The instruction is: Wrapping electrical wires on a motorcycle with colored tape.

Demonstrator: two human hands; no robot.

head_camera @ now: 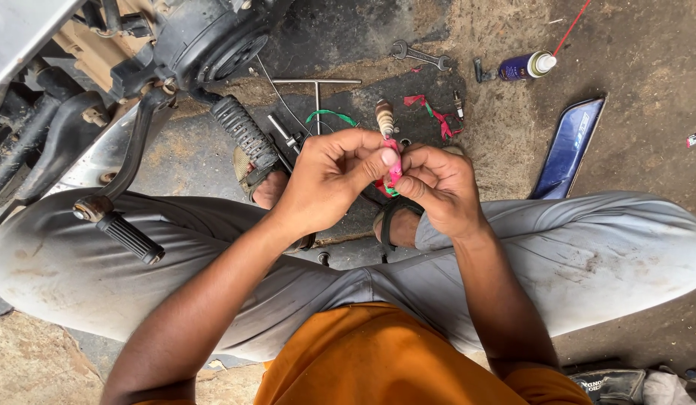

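Both my hands meet in front of my knees over a spark plug (385,117) whose ribbed white top sticks up above my fingers. My left hand (329,180) pinches a pink and green strip of cloth (394,171) against the plug with thumb and forefinger. My right hand (442,187) grips the lower part of the plug and the cloth from the other side. The plug's lower end is hidden by my fingers.
A motorcycle's engine (202,37), footpeg (243,131) and kick lever (127,236) stand at the left. On the oily ground lie a T-handle wrench (316,82), a spanner (421,54), a spray can (526,66), cloth scraps (436,114), and a blue panel (569,146).
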